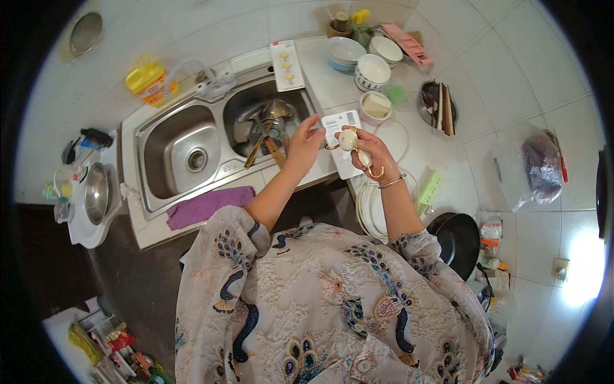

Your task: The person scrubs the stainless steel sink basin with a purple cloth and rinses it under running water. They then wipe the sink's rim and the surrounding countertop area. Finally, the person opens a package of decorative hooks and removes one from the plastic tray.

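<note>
My right hand (374, 153) grips white round wall hooks (348, 139) with gold-coloured curved prongs, held over the counter beside the sink. One gold prong curves down below my fingers, another points toward my left hand. My left hand (306, 146) is just left of the hooks, its fingers loosely bent and apart, with nothing visible in them. Beneath the hooks lies a white printed card (343, 120), partly covered by my right hand. A second white card (288, 67) bearing several small hooks lies across the back right corner of the sink.
The double steel sink (167, 142) has utensils (263, 128) in its right basin. A purple cloth (208, 206) lies on its front edge. Bowls (372, 72), a tub with a pale block (376, 106), a coiled white cable (368, 208), a green power strip (431, 189) and a black pan (455, 243) stand right.
</note>
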A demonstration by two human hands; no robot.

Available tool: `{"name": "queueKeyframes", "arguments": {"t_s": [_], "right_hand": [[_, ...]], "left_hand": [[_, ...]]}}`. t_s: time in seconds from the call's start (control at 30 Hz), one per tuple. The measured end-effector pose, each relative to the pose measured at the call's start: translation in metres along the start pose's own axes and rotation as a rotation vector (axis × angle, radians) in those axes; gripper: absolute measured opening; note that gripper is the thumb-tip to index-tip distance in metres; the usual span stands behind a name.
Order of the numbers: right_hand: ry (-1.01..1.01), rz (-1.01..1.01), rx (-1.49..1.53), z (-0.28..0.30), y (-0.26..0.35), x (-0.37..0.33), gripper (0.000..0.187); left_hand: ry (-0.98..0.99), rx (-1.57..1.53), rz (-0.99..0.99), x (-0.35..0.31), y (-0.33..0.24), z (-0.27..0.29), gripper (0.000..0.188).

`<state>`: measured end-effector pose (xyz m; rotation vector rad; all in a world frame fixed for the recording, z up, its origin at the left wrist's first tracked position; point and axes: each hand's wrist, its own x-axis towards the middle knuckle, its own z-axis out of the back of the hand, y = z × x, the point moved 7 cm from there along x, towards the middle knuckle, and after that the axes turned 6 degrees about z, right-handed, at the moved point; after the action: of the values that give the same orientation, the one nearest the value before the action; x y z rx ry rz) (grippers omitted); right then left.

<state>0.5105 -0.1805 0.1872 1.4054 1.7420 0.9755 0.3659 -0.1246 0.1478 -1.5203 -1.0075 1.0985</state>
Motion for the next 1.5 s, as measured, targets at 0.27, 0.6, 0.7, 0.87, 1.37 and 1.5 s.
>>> {"name": "queueKeyframes", "arguments": {"t_s": [0.27, 0.6, 0.7, 0.87, 1.37, 1.5], "right_hand": [[0.257, -0.083, -0.047, -0.114, -0.022, 0.021, 0.043], [0.125, -0.059, -0.248, -0.172, -0.065, 0.039, 0.04], [0.0, -0.038, -0.323, -0.165, -0.065, 0.039, 0.036], [-0.33, 0.015, -0.508, -0.081, -0.048, 0.051, 0.028], [-0.375, 0.484, -1.618, 0.067, -0.049, 0.062, 0.026], [-0.125, 0.488, -1.017, -0.094, -0.017, 0.052, 0.018]], "left_hand": [[0.117, 0.391, -0.356, -0.092, -0.087, 0.063, 0.063], [0.021, 0.059, -0.134, -0.114, -0.064, 0.142, 0.046], [0.079, -0.357, 0.053, -0.106, -0.039, 0.153, 0.044], [0.415, -1.028, 0.111, -0.114, -0.045, 0.157, 0.05], [0.538, -1.016, -0.019, -0.101, -0.066, 0.154, 0.053], [0.526, -0.965, -0.036, -0.098, -0.067, 0.149, 0.054]]}}
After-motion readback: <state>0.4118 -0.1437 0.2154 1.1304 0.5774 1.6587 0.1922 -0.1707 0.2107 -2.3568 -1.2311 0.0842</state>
